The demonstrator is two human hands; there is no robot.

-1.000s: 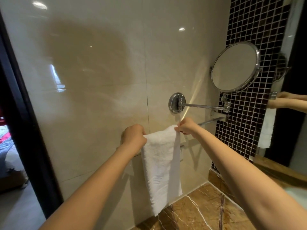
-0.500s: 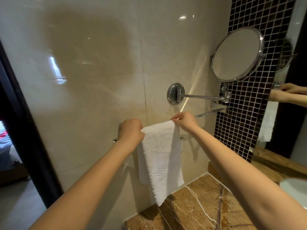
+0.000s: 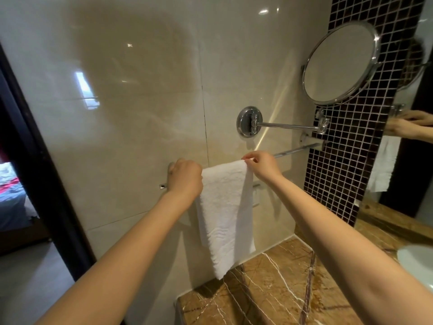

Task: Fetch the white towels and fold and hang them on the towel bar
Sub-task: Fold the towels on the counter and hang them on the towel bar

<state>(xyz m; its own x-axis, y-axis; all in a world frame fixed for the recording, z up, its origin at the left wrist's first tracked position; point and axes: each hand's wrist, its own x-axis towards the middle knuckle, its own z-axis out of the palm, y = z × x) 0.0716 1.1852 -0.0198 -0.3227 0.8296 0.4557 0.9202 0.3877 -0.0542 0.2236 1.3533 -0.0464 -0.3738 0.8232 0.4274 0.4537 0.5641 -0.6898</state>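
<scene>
White towel [image 3: 225, 207] pulled further over the towel bar [image 3: 295, 150] vs 1 s ago: back layer now peeks out below the bar, behind front flap's L edge, where only wall showed before. Cam view also shifted, so more of the countertop [image 3: 269, 296] and sink rim [image 3: 417, 261] shows below-R of the bar.

The towel [image 3: 225, 207] hangs over the towel bar [image 3: 296, 150] — mirror [image 3: 339, 64] above right, counter [image 3: 269, 289] below.

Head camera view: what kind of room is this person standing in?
Probably a bathroom, perhaps a hotel's: a white towel hangs over a towel bar, a round swing-arm mirror is mounted above, and a marble counter holds a basin.
</scene>
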